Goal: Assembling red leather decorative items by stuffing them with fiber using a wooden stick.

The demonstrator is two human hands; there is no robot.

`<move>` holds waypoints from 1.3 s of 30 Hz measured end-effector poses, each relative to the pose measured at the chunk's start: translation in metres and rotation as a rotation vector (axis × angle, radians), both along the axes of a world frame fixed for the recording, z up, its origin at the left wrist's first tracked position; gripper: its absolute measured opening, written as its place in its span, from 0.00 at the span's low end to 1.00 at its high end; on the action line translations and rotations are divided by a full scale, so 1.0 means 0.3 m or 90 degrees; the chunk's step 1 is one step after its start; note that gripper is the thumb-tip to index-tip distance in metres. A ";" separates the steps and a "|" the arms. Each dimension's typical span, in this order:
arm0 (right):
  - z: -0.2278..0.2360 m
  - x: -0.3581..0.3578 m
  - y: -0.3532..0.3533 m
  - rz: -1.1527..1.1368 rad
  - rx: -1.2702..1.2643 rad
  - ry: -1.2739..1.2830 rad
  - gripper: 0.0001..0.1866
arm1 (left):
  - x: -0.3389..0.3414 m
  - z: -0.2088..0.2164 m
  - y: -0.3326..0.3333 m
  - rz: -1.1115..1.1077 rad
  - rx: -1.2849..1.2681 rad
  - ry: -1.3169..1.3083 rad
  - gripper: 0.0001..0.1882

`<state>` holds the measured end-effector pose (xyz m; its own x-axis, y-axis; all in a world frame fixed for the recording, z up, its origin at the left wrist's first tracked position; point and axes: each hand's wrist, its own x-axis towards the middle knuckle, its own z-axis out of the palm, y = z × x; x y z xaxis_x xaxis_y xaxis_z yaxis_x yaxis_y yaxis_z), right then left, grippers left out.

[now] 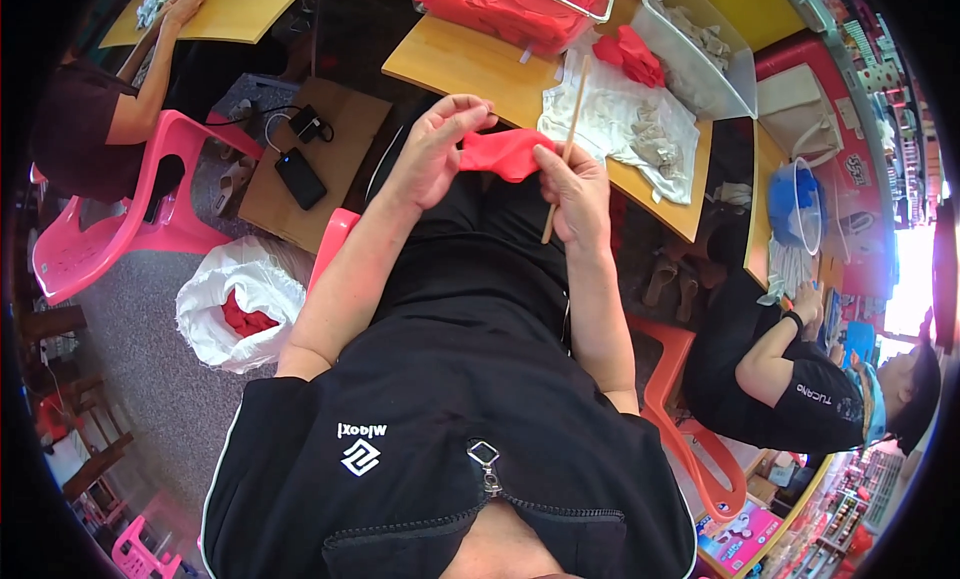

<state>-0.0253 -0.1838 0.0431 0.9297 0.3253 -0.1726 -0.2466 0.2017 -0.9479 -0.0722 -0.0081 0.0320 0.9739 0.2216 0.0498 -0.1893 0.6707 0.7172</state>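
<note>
A small, soft red fabric piece (512, 157) stretches between my two hands above my lap. My left hand (428, 157) is closed at its left end, with the fingers curled and the thumb bent in. At the other end, my right hand (578, 191) pinches the fabric between thumb and fingers. The same hand also grips a thin wooden stick (578, 101), which stands up slanted past the fabric and pokes out below the palm. Beyond my right hand, a white cloth (605, 114) covers part of the wooden table (455, 64), with a crumpled red piece (630, 57) on it.
A clear bin (607, 4) full of red fabric stands at the table's far side, beside another bin (735, 74) of whitish pieces. To my left sits a white sack (215, 334) with red fabric inside. Co-workers sit at left and right, near a pink chair (150, 214).
</note>
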 end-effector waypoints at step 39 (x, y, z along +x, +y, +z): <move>0.084 0.162 0.053 0.216 -0.301 -0.379 0.06 | 0.128 0.115 0.088 -0.339 0.521 0.316 0.12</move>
<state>0.0233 -0.1680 0.0682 0.7735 0.6207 0.1286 0.3473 -0.2452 -0.9052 -0.0339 0.0184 0.0665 0.8870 -0.1552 -0.4348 0.4173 -0.1336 0.8989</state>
